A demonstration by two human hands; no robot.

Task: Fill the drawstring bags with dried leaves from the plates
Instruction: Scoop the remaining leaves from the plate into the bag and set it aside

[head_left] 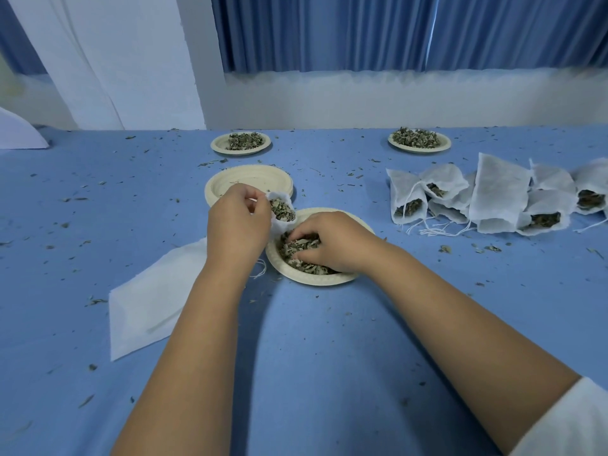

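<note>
The tabletop (pixel 329 340) has a blue cloth on it, and small bits of leaf lie all over it. At the far side hangs a blue curtain (pixel 394 31), with a white wall (pixel 394 100) under it and a white post (pixel 115 60) to the left. The left hand (pixel 238 222) holds a small white drawstring bag (pixel 279 222) just over the far left edge of the near plate (pixel 316 280). Its fingers (pixel 260 197) pinch the bag's open top, and leaves show inside. The right hand (pixel 325 245) is in the near plate, with its fingers curled around some of the dried leaves (pixel 296 248). Just past it sits an empty plate (pixel 230 179). Two more plates of leaves (pixel 218 145) (pixel 444 143) sit far back. A pile of filled bags (pixel 493 199) lies on the right. Flat empty bags (pixel 154 297) lie near, on the left.
</note>
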